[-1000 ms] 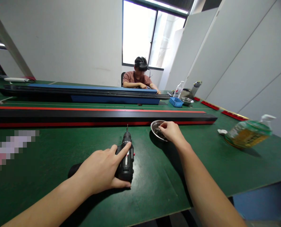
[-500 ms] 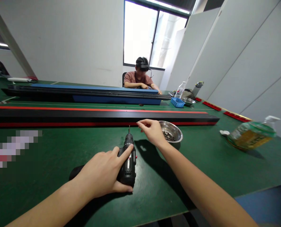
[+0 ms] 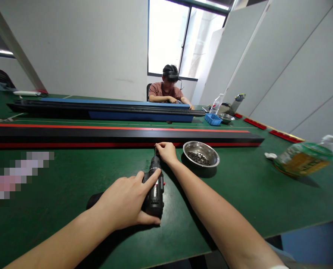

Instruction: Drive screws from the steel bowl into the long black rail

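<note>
My left hand is wrapped round a black cordless drill, which lies on its side with its bit pointing away from me. At the tip of the bit, my right hand is closed in a pinch; whatever its fingertips hold is too small to make out. Just beyond the bit runs a long black bar with red edges, lying across the table. To the right of my right hand stands a steel bowl with many small dark screws in it.
Across the green table sits a person behind blue and black long bars. A blue basket, another metal bowl and a clear bottle stand at the back right. A large labelled plastic bottle lies at the right.
My right hand has moved left from beside the bowl to the drill's bit, uncovering the bowl. My left hand keeps its hold on the drill. The view has shifted slightly.
</note>
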{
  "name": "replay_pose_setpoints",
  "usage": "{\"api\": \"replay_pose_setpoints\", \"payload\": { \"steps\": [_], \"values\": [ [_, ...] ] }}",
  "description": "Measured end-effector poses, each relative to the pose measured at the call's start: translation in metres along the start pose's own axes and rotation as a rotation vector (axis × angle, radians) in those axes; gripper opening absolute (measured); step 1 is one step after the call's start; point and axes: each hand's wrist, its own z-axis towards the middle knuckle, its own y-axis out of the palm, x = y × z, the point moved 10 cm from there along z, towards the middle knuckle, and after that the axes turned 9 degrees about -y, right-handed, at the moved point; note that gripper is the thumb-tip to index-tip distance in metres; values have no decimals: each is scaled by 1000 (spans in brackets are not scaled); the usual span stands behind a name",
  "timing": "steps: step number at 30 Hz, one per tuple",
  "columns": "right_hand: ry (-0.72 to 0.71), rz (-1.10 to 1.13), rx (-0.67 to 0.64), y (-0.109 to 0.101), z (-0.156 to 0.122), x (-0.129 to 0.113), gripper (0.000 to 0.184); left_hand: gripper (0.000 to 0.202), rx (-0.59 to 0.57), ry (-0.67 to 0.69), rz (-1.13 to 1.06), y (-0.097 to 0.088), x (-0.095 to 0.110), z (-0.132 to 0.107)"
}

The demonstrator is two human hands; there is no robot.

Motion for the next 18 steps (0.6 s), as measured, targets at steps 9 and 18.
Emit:
{"api": "replay_pose_setpoints", "payload": {
  "steps": [9,18],
  "values": [
    [3,-21,-40,2,1,0,26,122,5,3,-6,-1,1,0],
    [-10,-105,-34,-3,-2,-7,36,122,36,7,6,-3,2,-2]
  ]
}}
